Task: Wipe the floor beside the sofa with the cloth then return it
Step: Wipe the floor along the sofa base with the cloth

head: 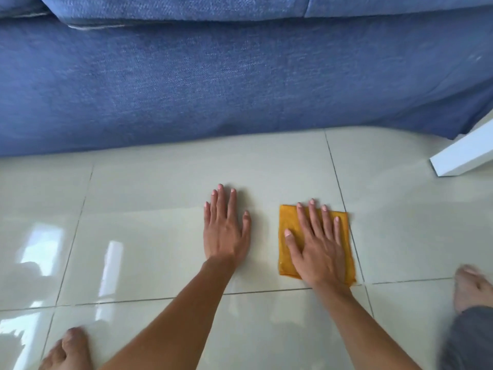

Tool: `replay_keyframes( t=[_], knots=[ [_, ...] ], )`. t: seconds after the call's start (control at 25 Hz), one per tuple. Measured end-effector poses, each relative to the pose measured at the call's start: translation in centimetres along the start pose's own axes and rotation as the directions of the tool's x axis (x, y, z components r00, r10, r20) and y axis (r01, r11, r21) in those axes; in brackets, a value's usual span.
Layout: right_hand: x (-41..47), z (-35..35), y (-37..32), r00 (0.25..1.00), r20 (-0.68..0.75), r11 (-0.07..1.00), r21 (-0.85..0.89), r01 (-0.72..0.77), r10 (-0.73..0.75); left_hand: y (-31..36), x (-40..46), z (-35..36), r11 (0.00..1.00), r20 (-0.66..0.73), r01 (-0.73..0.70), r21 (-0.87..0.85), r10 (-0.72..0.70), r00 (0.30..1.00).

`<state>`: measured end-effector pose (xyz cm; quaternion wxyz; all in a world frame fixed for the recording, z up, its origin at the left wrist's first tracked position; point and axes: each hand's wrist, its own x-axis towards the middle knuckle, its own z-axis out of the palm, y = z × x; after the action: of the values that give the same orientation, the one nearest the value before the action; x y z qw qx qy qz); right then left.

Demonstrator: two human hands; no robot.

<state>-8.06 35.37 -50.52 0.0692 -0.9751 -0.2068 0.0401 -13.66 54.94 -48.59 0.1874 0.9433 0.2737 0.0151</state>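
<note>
Cloth (289, 222), a folded orange square, lies flat on the pale glossy floor (160, 236) in front of the blue sofa (213, 76), its right edge running close along a grout line. Her or his right hand (317, 249) is pressed palm-down on top of it, fingers spread wide and flat, covering most of the square and gripping nothing. Just beside it, the left hand (225, 231) rests flat on the bare tile with fingers stretched out toward the sofa, apart from the cloth. Both forearms reach forward from the bottom edge. A bare foot (68, 351) shows at lower left, another foot (470, 289) at the right with a grey trouser leg (466, 340). A white furniture leg (464, 153) stands near the sofa's right end.
</note>
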Motion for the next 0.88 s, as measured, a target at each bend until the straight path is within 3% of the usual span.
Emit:
replay_keyframes(
  t=[0.24, 0.44, 0.52, 0.64, 0.76, 0.88],
  knots=[
    [3.8, -3.2, 14.6, 0.958, 0.045, 0.959, -0.037, -0.28, 0.282, 1.4, 0.7, 1.9, 0.994, 0.005, 0.004, 0.11, -0.005, 1.0],
    [13.2, -4.2, 16.4, 0.922, 0.06, 0.924, -0.033, -0.381, 0.382, 1.4, 0.6, 2.3, 0.991, -0.029, -0.008, 0.135, 0.012, 1.0],
    [16.1, -3.6, 12.8, 0.937, 0.05, 0.938, -0.031, -0.345, 0.346, 1.3, 0.5, 2.3, 0.991, -0.028, -0.012, 0.133, 0.016, 0.999],
    [16.5, -2.1, 5.1, 0.985, 0.049, 0.986, 0.003, -0.167, 0.167, 1.1, 0.6, 2.4, 0.992, -0.03, -0.017, 0.124, 0.021, 0.999],
    [11.8, -1.3, 0.8, 0.998, 0.062, 0.999, 0.04, 0.005, -0.008, 1.0, 0.7, 2.5, 0.993, -0.036, -0.021, 0.119, 0.025, 0.999],
    [3.6, -1.4, 0.7, 0.996, 0.047, 0.996, 0.045, 0.073, -0.075, 1.3, 0.7, 2.2, 0.994, 0.002, -0.027, 0.104, 0.027, 1.0]
  ],
)
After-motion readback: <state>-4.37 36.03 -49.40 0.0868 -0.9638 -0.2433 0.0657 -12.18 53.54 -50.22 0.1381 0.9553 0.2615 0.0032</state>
